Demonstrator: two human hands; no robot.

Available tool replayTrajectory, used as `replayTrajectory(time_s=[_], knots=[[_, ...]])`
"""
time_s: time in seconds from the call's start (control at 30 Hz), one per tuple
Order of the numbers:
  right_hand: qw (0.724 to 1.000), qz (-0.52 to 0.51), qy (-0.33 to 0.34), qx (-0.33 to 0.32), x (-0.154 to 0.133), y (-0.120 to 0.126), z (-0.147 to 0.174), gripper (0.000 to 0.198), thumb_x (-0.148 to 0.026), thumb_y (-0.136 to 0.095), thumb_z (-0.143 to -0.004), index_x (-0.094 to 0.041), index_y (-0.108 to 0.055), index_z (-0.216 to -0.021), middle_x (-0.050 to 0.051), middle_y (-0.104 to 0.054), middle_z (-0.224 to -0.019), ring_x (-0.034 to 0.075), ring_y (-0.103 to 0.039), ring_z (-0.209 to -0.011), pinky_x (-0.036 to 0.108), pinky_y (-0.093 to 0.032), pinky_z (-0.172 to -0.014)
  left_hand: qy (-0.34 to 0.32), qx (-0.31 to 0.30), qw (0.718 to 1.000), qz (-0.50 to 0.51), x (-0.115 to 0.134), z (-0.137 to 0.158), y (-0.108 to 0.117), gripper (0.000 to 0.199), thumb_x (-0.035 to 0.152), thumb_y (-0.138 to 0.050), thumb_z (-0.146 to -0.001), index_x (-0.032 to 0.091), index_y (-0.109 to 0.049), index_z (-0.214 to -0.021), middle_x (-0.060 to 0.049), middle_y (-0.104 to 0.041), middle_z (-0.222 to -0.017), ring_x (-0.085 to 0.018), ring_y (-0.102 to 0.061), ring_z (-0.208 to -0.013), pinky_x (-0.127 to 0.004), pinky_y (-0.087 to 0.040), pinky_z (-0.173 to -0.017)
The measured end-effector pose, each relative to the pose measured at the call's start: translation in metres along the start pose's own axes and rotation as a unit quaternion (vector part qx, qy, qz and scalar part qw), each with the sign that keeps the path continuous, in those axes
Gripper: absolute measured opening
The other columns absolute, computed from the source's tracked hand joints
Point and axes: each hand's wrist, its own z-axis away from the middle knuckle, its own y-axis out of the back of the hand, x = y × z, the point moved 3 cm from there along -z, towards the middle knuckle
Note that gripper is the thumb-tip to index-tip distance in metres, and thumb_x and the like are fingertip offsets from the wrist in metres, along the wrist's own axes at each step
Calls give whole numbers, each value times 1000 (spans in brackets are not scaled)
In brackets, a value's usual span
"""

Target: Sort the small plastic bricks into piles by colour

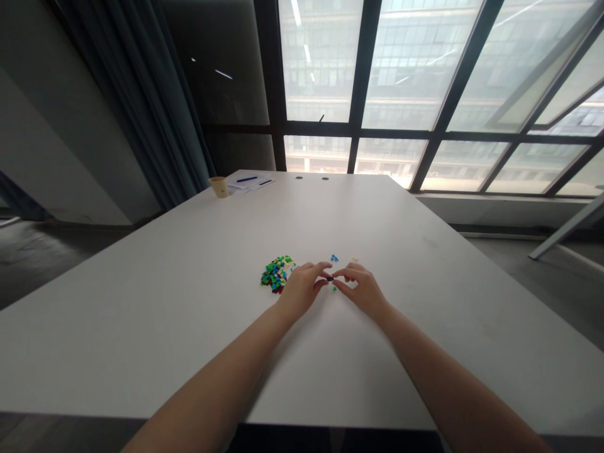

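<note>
My left hand [304, 286] and my right hand [361, 286] meet over the white table, thumbs and forefingers closed around a small dark toy brick [330, 279]. Just left of my left hand lies a pile of tiny bricks [274, 274] in green, blue, white and red, partly covered by that hand. A few loose blue bricks [335, 258] sit beyond my fingertips. One green brick [335, 288] rests below the dark one, beside my right thumb. Some pale yellow bricks [355, 259] lie just past my right hand.
On the table's [212, 327] far left stand a paper cup [219, 187] and sheets of paper [252, 182] with a blue pen [246, 179] on them. Two dark round discs [325, 178] are near the far edge. Windows and a curtain [136, 94] lie beyond.
</note>
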Motion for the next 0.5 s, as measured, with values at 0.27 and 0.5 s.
replayTrajectory(time_s=[0.27,0.5], knots=[[957,184,-223,-16,56,39,2,15,-31,-58,-69,-22,-69,-76,2,-54,-68,14,-49,-64,26,-35,-61,171,-31,962,-212,-32,2,14,24,18,-50,-78,19,-56,-101,-6,-61,-101,-21,-53,-96,-34,-40,-83],[925,185,-320,-86,72,37,10,19,-30,-57,-66,-23,-70,-78,5,-59,-78,15,-52,-69,25,-35,-61,273,-111,914,-281,-57,7,13,24,26,-48,-78,19,-58,-98,-9,-55,-106,-26,-49,-100,-36,-42,-74]])
